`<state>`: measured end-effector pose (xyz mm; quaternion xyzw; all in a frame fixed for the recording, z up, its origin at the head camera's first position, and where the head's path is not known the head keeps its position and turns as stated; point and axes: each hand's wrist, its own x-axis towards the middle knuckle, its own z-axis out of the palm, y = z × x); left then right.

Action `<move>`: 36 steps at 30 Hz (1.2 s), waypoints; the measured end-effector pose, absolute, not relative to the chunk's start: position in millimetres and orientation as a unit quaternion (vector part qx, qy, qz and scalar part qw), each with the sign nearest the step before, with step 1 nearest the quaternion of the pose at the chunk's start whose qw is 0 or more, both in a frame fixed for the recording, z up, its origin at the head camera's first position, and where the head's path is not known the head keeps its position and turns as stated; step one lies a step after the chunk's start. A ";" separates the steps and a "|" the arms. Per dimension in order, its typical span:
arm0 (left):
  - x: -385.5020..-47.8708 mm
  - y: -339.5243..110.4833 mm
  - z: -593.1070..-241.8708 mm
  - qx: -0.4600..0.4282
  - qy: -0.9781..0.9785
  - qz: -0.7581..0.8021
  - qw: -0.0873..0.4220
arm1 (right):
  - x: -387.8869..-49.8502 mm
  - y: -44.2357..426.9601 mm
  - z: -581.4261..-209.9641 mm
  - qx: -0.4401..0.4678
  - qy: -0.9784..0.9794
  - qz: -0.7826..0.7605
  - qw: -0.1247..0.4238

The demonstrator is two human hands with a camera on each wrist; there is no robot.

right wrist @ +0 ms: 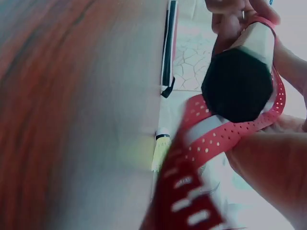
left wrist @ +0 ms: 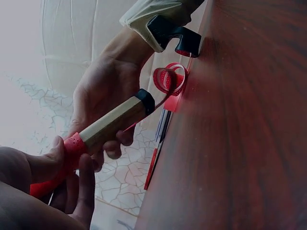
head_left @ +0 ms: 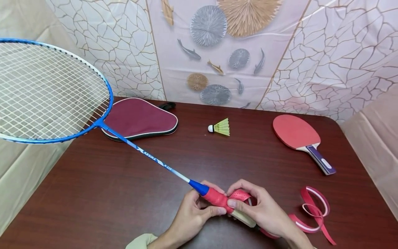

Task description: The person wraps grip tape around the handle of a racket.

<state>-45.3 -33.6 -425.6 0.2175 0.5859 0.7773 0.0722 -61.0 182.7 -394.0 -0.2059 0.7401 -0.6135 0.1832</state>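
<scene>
A blue and white badminton racket slants across the head view, its strung head at the left and its handle between both hands. Red perforated grip tape covers the upper handle; the bare wooden part ends in a black butt cap. My left hand grips the wrapped part between thumb and fingers. Just below it, my right hand pinches the tape against the handle, thumb at the wrap's lower edge. The tape's loose length passes by the right hand and curls over the table on the right.
On the brown table lie a maroon paddle case at back left, a yellow shuttlecock at the back middle, and a red table tennis paddle at right. A patterned cloth hangs behind.
</scene>
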 end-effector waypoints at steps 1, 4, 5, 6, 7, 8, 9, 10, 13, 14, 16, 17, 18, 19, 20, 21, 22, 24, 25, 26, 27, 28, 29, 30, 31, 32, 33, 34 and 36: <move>-45.4 -34.0 -425.3 0.214 0.585 0.778 0.081 | -60.9 183.0 -393.7 -0.204 0.732 -0.619 0.199; -45.4 -34.9 -423.8 0.205 0.579 0.783 0.103 | -61.4 183.2 -393.6 -0.205 0.708 -0.636 0.230; -45.3 -35.1 -423.4 0.204 0.577 0.784 0.104 | -61.6 183.2 -393.8 -0.208 0.712 -0.632 0.225; -45.5 -35.1 -423.0 0.204 0.574 0.786 0.105 | -61.8 183.0 -393.9 -0.210 0.721 -0.624 0.215; -45.6 -34.9 -422.6 0.203 0.571 0.788 0.107 | -62.1 183.1 -394.3 -0.210 0.728 -0.620 0.206; -45.7 -34.6 -422.0 0.199 0.569 0.790 0.109 | -62.2 183.2 -394.6 -0.212 0.732 -0.616 0.197; -45.8 -34.3 -421.8 0.198 0.569 0.791 0.106 | -62.4 183.4 -394.8 -0.213 0.739 -0.612 0.187; -45.9 -34.0 -421.4 0.193 0.567 0.793 0.107 | -62.4 183.5 -394.8 -0.212 0.746 -0.607 0.177; -45.8 -33.7 -421.1 0.174 0.562 0.801 0.110 | -61.8 183.0 -394.5 -0.204 0.765 -0.591 0.156; -45.8 -33.8 -421.1 0.169 0.562 0.802 0.109 | -61.6 182.9 -394.3 -0.203 0.772 -0.584 0.147; -46.2 -34.1 -421.5 0.161 0.560 0.806 0.106 | -60.8 182.2 -393.8 -0.196 0.786 -0.571 0.132; -46.4 -34.3 -421.7 0.158 0.559 0.807 0.105 | -60.5 181.9 -393.7 -0.192 0.790 -0.568 0.127; -46.8 -34.4 -422.3 0.157 0.559 0.808 0.102 | -60.1 181.5 -393.4 -0.185 0.794 -0.567 0.121; -47.0 -34.6 -422.5 0.156 0.558 0.809 0.100 | -59.8 181.2 -393.3 -0.180 0.796 -0.566 0.116; -47.3 -34.7 -422.4 0.154 0.557 0.810 0.098 | -59.6 181.0 -393.1 -0.176 0.794 -0.570 0.113; -47.6 -35.1 -422.1 0.150 0.556 0.812 0.099 | -59.9 180.9 -392.8 -0.174 0.789 -0.579 0.112; -47.4 -35.4 -421.9 0.144 0.556 0.813 0.100 | -59.5 180.9 -392.8 -0.173 0.782 -0.588 0.112; -47.4 -36.1 -421.2 0.135 0.555 0.815 0.104 | -59.5 181.1 -392.4 -0.173 0.765 -0.610 0.117; -47.7 -36.5 -420.3 0.132 0.555 0.815 0.105 | -60.1 181.2 -391.9 -0.174 0.756 -0.619 0.119; -48.4 -36.7 -419.5 0.131 0.555 0.815 0.105 | -60.9 181.3 -391.4 -0.177 0.749 -0.627 0.121; -49.0 -37.0 -418.8 0.131 0.554 0.815 0.104 | -61.8 181.1 -390.8 -0.179 0.749 -0.628 0.116; -49.6 -37.2 -418.3 0.134 0.553 0.816 0.103 | -62.5 180.9 -390.2 -0.178 0.754 -0.623 0.111; -49.9 -37.2 -417.9 0.137 0.551 0.817 0.102 | -63.0 180.7 -389.7 -0.176 0.758 -0.619 0.105; -50.2 -37.1 -417.7 0.141 0.550 0.817 0.101 | -63.4 180.4 -389.2 -0.172 0.765 -0.612 0.100; -50.1 -37.2 -417.5 0.142 0.550 0.816 0.101 | -63.4 180.2 -389.0 -0.169 0.773 -0.604 0.093; -49.9 -37.4 -417.5 0.144 0.550 0.816 0.102 | -63.2 179.9 -388.9 -0.166 0.780 -0.597 0.088; -49.4 -37.5 -417.7 0.145 0.550 0.816 0.103 | -62.6 179.8 -389.0 -0.163 0.785 -0.592 0.083; -48.8 -37.5 -418.2 0.150 0.550 0.816 0.100 | -61.8 179.7 -389.1 -0.162 0.786 -0.591 0.083; -47.7 -37.7 -418.8 0.151 0.554 0.813 0.101 | -60.0 179.3 -389.8 -0.160 0.785 -0.594 0.080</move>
